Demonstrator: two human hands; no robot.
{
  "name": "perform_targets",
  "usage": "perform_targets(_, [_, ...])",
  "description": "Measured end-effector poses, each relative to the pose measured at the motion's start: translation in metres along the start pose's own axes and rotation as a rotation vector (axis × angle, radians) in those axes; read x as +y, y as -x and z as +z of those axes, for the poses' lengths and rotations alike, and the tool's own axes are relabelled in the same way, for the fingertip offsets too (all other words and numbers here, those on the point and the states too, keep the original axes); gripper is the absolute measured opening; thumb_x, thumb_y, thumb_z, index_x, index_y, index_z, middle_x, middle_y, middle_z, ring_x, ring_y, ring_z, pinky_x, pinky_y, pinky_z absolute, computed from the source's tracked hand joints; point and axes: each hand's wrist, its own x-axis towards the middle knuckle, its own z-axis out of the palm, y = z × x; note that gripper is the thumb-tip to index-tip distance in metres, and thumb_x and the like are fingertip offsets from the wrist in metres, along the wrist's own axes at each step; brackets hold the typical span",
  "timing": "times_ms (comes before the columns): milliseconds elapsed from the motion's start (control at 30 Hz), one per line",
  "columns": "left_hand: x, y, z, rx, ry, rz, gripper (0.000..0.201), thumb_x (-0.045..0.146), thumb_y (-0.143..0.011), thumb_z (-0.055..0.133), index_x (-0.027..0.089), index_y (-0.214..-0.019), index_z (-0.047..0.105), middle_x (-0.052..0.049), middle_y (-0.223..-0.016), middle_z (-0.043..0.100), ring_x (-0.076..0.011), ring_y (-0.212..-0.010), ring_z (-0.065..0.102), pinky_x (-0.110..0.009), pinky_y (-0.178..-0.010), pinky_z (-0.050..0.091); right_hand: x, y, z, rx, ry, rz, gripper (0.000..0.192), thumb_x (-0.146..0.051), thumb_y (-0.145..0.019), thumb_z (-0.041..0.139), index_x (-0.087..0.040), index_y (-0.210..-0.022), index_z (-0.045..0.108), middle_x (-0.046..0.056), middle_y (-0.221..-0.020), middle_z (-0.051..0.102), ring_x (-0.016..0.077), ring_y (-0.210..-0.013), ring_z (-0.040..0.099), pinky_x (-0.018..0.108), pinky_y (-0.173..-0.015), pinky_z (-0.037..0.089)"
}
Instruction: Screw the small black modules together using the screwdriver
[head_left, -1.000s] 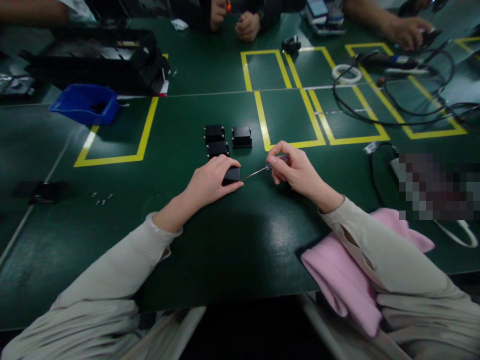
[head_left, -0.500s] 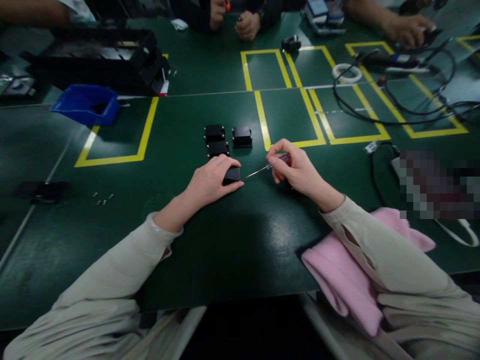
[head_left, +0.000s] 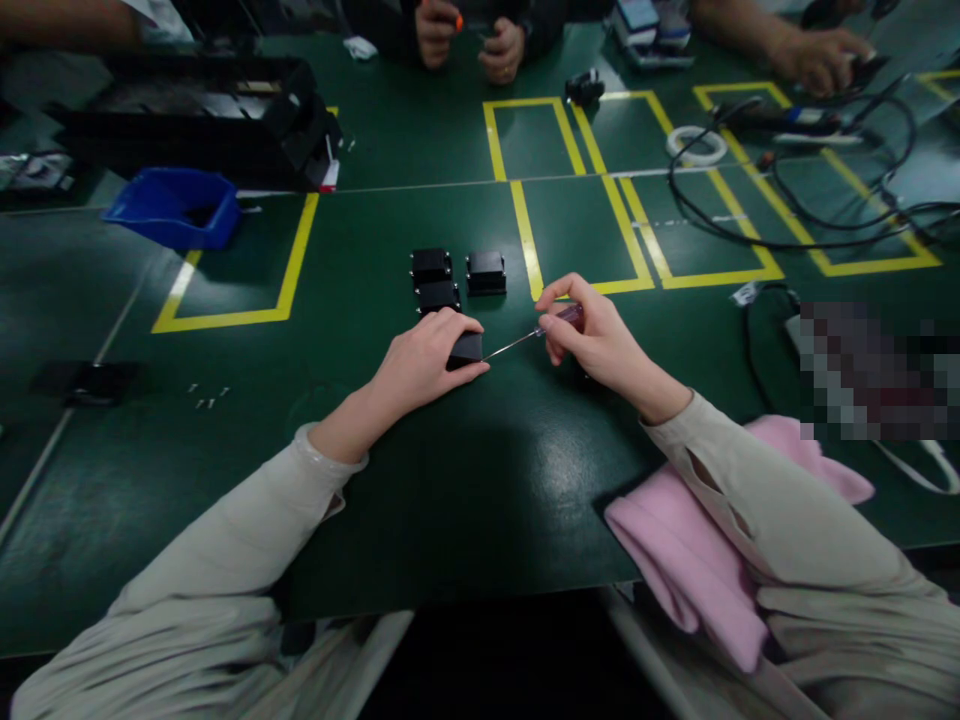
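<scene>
Head view, from the left edge of the green tabletop (head_left: 450, 500): a flat black part (head_left: 82, 382) lies near that edge, with a few small screws (head_left: 208, 397) scattered just to its right. Farther back, toward the far left corner, a blue bin (head_left: 169, 208) sits beside a large black tray (head_left: 202, 118), and a yellow taped outline (head_left: 240, 262) marks the surface next to them. Near the middle, three black boxes (head_left: 456, 276) stand close together, two in a column and one to their right. Just in front of them the left hand (head_left: 420, 362) rests on the tabletop, its fingers (head_left: 457, 325) curled down and clamped on a fourth black box (head_left: 466, 350), of which only the right end shows. A thin screwdriver (head_left: 525, 338) meets that end with its tip; the shaft slants up to the right into the right hand (head_left: 596, 340), whose fingers (head_left: 555, 322) are pinched together around the reddish handle. At the near edge, under the right sleeve, lies a pink cloth (head_left: 675, 560). Beyond the right hand come more yellow outlines, a white tape roll (head_left: 695, 146) and looping black cables (head_left: 810, 215) toward the far right corner. Along the far edge, other people's hands (head_left: 469, 40) are at work.
</scene>
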Motion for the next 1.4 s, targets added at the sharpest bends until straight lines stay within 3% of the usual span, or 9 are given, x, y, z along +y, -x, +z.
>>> perform_targets(267, [-0.0003,0.0000,0.0002,0.001,0.003,-0.001,0.043,0.046,-0.098,0.070,0.019,-0.130,0.061,-0.013,-0.129,0.069,-0.0333,-0.118,0.067,-0.044,-0.089,0.058,0.0007,-0.0004,0.0016,0.011,-0.024,0.006,0.027,-0.044,-0.104,0.067,-0.023,-0.097,0.052,-0.011,-0.052,0.052,0.0094,-0.044,0.054,0.022,-0.048,0.042])
perform_targets(467, [-0.0005,0.0002,0.0000,0.006,0.008,0.007,0.043,0.046,-0.097,0.070,0.020,-0.129,0.060,-0.013,-0.129,0.069,-0.0328,-0.118,0.067,-0.044,-0.089,0.058,-0.0017,0.0000,-0.0004,0.011,0.011,-0.010,0.021,-0.033,-0.101,0.071,-0.022,-0.101,0.053,-0.009,-0.061,0.060,0.0093,-0.048,0.058,0.023,-0.052,0.043])
perform_targets(700, [0.0001,-0.0001,-0.0012,-0.007,0.020,-0.004,0.043,0.047,-0.097,0.070,0.022,-0.129,0.059,-0.012,-0.129,0.069,-0.0323,-0.118,0.066,-0.043,-0.088,0.058,0.0006,-0.0003,0.0015,0.011,-0.047,0.041,0.041,-0.061,-0.102,0.068,-0.024,-0.093,0.053,-0.012,-0.051,0.047,0.0098,-0.042,0.051,0.024,-0.047,0.042])
perform_targets(900, [0.0007,-0.0002,-0.0005,-0.006,0.014,-0.009,0.042,0.047,-0.097,0.070,0.021,-0.129,0.060,-0.013,-0.129,0.069,-0.0330,-0.119,0.066,-0.044,-0.092,0.058,-0.0026,-0.0001,0.0007,0.013,-0.001,0.001,0.028,-0.040,-0.099,0.075,-0.023,-0.102,0.053,-0.010,-0.059,0.058,0.0101,-0.047,0.057,0.024,-0.051,0.042])
perform_targets(1100, [0.0000,0.0001,-0.0003,-0.003,0.012,-0.002,0.043,0.047,-0.097,0.070,0.020,-0.129,0.059,-0.013,-0.129,0.069,-0.0329,-0.118,0.067,-0.044,-0.090,0.057,-0.0014,0.0003,0.0009,0.003,-0.014,0.035,0.031,-0.049,-0.104,0.067,-0.023,-0.094,0.054,-0.013,-0.050,0.045,0.0097,-0.041,0.051,0.023,-0.046,0.039])
perform_targets(1267, [0.0004,0.0002,-0.0007,-0.002,0.010,-0.003,0.043,0.048,-0.097,0.069,0.021,-0.129,0.059,-0.013,-0.129,0.069,-0.0327,-0.118,0.067,-0.043,-0.089,0.058,-0.0024,-0.0001,0.0002,0.007,-0.004,0.008,0.020,-0.033,-0.100,0.071,-0.023,-0.101,0.054,-0.011,-0.057,0.055,0.0100,-0.047,0.058,0.023,-0.051,0.042])
perform_targets(1400, [0.0001,0.0001,-0.0008,-0.001,0.020,-0.001,0.042,0.047,-0.098,0.069,0.021,-0.129,0.060,-0.013,-0.129,0.069,-0.0326,-0.118,0.066,-0.043,-0.090,0.058,-0.0019,-0.0002,0.0009,0.013,-0.013,0.016,0.022,-0.039,-0.103,0.068,-0.022,-0.098,0.055,-0.010,-0.055,0.054,0.0098,-0.046,0.056,0.024,-0.051,0.043])
